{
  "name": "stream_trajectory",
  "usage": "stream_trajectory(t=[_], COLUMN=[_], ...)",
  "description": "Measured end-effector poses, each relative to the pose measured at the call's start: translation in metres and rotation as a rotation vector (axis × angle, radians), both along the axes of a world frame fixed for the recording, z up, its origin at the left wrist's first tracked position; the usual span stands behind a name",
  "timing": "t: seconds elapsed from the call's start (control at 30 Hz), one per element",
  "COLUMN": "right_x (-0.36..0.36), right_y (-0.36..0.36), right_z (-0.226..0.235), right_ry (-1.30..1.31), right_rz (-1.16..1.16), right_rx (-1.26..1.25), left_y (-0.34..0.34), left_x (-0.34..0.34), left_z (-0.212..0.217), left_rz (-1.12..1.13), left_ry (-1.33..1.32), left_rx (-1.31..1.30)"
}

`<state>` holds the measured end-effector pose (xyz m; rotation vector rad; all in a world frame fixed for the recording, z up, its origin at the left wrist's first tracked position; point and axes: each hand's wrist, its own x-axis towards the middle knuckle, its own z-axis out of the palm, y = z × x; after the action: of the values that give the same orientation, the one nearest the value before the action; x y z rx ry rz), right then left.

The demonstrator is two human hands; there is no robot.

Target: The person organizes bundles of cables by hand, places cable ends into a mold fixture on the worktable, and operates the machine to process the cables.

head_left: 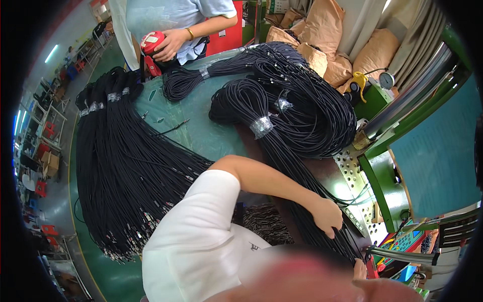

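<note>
My left hand point(329, 217), reaching out from a white sleeve, is closed over the loose ends of a long bundle of black cables point(297, 173). Its fingertips are partly hidden, and the strands run beneath and past it toward the lower right. Only a sliver of my right hand point(359, 269) shows beside those ends; its fingers are hidden. Clear wrap point(261, 127) binds the bundle farther back, where it loops into a thick coil.
Black cable bundles point(136, 171) with metal tips cover the table's left side. Across the table, a person's hand point(171, 44) rests on a red and black container point(152, 42). At right stands a green machine point(380, 189) with a perforated plate; a yellow-handled gauge point(359, 83) and brown sacks point(322, 27) sit behind.
</note>
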<state>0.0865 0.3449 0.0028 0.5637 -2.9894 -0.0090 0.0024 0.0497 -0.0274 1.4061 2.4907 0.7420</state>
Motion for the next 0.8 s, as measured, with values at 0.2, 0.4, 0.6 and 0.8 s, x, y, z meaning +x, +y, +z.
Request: stream_trajectory(t=[0.2, 0.4, 0.6, 0.8], right_x=[0.017, 0.069, 0.075, 0.022], right_y=[0.012, -0.016, -0.025, -0.054], right_z=[0.002, 0.023, -0.003, 0.026], right_ry=[0.184, 0.702, 0.114, 0.021], right_rz=[0.074, -0.14, -0.395, -0.28], right_rx=[-0.021, -0.512, -1.253, -1.845], left_y=[0.09, 0.129, 0.104, 0.08], left_x=[-0.014, -0.004, 0.02, 0.068], left_z=[0.03, 0.032, 0.06, 0.046], left_rz=[-0.438, -0.346, -0.14, 0.055], left_ry=[-0.765, -1.079, -1.283, -1.203], left_rx=[-0.023, 0.122, 0.491, 0.558])
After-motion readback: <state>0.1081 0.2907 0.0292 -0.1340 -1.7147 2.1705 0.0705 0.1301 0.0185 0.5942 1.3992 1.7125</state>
